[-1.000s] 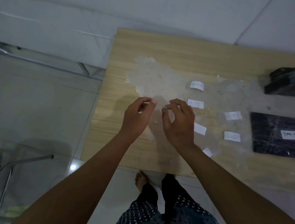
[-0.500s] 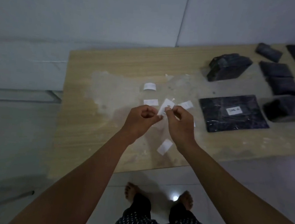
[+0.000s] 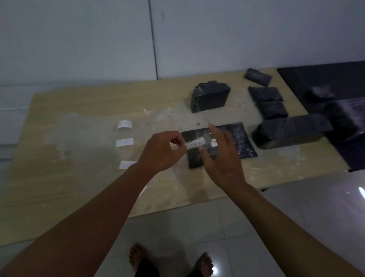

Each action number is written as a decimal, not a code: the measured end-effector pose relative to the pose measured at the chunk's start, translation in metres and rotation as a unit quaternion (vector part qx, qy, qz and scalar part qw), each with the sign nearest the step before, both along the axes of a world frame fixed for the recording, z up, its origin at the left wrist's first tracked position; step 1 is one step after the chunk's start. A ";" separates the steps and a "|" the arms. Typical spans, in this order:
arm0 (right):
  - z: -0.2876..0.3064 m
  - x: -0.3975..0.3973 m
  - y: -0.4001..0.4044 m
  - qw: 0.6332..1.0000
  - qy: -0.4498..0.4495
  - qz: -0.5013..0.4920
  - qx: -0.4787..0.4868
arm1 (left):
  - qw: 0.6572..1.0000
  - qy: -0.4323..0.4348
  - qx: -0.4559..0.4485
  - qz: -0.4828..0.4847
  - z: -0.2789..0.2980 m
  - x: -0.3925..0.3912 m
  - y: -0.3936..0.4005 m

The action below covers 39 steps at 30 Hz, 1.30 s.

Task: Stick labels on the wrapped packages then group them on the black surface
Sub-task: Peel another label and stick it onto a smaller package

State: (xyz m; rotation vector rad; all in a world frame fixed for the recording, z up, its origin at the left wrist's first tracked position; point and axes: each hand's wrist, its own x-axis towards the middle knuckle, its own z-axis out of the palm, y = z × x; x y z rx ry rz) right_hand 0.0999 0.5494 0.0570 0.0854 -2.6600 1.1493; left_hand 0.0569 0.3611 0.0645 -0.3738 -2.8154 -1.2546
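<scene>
Left hand (image 3: pixel 162 152) pinching label (image 3: pixel 195 144), right hand (image 3: pixel 221 159) open, flat wrapped package (image 3: pixel 241 141) beneath

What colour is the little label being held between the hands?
White, with dark handwriting on it. The label shows in the head view, pinched by the left hand.

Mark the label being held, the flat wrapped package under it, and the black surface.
held label (image 3: pixel 195 143), head view, middle of the strip.
flat wrapped package (image 3: pixel 241 141), head view, bare right part.
black surface (image 3: pixel 328 79), head view, bare far part.
</scene>
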 end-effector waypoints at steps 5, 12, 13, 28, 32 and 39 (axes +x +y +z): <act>0.003 -0.019 0.056 0.995 0.039 0.061 0.065 | 0.998 0.016 -0.037 -0.044 0.005 -0.012 0.045; -0.002 -0.062 0.087 0.997 -0.002 0.070 0.034 | 0.996 0.034 -0.031 -0.071 0.003 -0.044 0.071; -0.003 -0.070 0.089 0.997 -0.008 0.072 0.030 | 0.997 0.032 -0.026 -0.072 0.002 -0.053 0.073; 0.001 -0.215 0.115 0.994 -0.089 0.052 0.025 | 0.997 0.074 -0.004 -0.009 -0.019 -0.186 0.090; -0.004 -0.252 0.120 0.992 -0.105 0.055 0.031 | 0.998 0.057 -0.021 0.024 -0.022 -0.212 0.102; -0.023 -0.312 0.124 0.983 -0.151 0.090 0.054 | 0.991 -0.005 -0.012 0.130 -0.032 -0.249 0.118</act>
